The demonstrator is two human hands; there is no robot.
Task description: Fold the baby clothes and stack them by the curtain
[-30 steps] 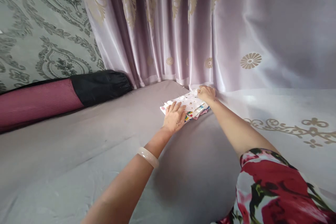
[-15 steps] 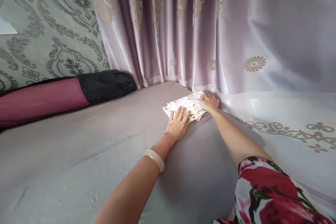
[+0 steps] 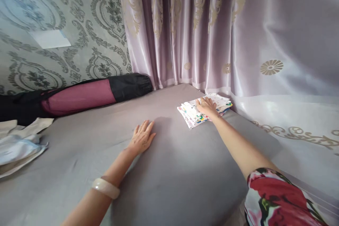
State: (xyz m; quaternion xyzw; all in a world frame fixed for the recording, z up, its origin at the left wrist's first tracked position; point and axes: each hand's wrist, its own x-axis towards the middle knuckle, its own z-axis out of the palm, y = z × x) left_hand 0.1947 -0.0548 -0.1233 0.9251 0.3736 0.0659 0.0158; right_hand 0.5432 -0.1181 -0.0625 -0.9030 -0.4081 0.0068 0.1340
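Note:
A stack of folded, printed white cloths lies near the far corner of the grey bed sheet, by the curtain. On top of it rests my right hand, fingers stretched out and flat on the uppermost cloth. Well to the left of the stack, my left hand is over the sheet with its fingers apart and nothing in it. A pale bangle circles the left wrist.
Along the wall lies a long black and pink mesh bag. Loose white and pale blue garments lie at the left edge. A lilac curtain hangs behind the bed and down its right side. White paper is on the wallpaper.
My left hand has left the stack and moved left over the sheet. My right hand has shifted from the stack's right edge onto its top. The view has turned left, bringing the garments in.

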